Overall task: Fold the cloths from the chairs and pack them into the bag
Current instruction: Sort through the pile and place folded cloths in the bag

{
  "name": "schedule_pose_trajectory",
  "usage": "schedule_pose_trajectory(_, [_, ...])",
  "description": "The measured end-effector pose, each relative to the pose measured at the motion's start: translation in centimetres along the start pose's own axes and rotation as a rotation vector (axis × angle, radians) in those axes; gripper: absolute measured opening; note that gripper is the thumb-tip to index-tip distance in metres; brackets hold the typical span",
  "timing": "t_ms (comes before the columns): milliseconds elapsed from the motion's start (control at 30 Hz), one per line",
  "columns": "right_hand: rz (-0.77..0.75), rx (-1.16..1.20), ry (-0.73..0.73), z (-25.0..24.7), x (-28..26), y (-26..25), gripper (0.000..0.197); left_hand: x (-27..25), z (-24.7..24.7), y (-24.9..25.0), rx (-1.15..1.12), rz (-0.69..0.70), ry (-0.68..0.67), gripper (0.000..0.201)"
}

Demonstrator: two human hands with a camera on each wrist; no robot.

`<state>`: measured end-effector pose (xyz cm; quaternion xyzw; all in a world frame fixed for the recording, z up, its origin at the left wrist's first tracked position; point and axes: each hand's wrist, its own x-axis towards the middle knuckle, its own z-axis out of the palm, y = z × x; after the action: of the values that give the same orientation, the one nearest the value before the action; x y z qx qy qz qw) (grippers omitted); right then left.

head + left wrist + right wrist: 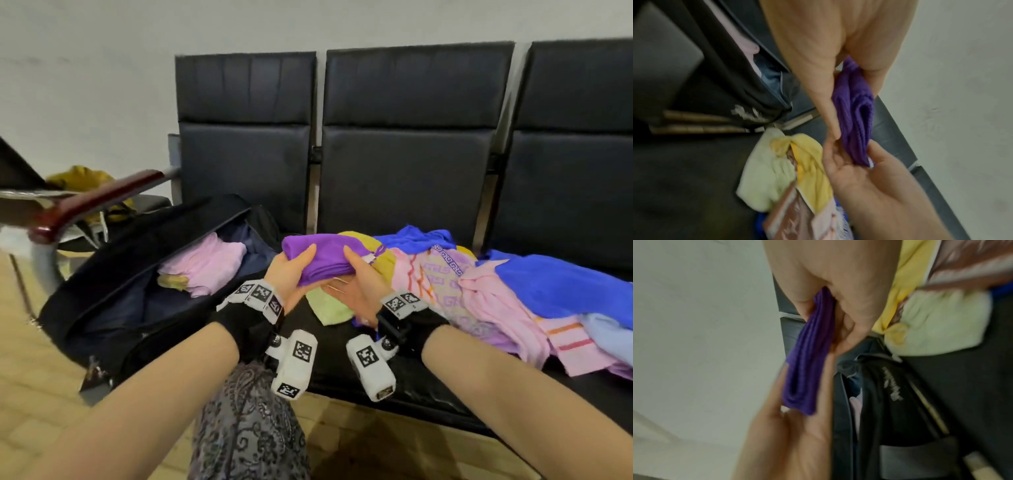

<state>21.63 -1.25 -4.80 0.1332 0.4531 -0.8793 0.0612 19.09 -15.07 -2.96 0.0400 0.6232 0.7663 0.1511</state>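
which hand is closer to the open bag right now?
Left. The left hand grips the purple cloth on the side next to the bag; the right hand grips its far side, over the cloth pile.

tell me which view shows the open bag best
The head view: the black bag lies open beside the chairs, with a folded pink cloth inside. The left wrist view catches only a blurred slice of its opening; the right wrist view shows only part of its dark side and opening.

Folded purple cloth [323,257] held above the seat, open black bag [137,284] holding pink cloth [205,265], loose cloths [496,291] heaped on chairs [411,137]
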Motion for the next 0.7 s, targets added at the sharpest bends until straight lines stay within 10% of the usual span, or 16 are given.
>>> schedule_pose_trajectory(333, [-0.176, -0.225, 0.007, 9.7, 8.8, -0.5, 0.05, 2.8, -12.5, 5.4, 0.15, -0.007, 0.222, 0.021])
schedule_pose_trajectory(700, [-0.053, -0.721, 0.005, 16.9, 22.7, 0.5, 0.029, 12.5, -22.6, 8.3, 0.888, -0.029, 0.272, 0.03])
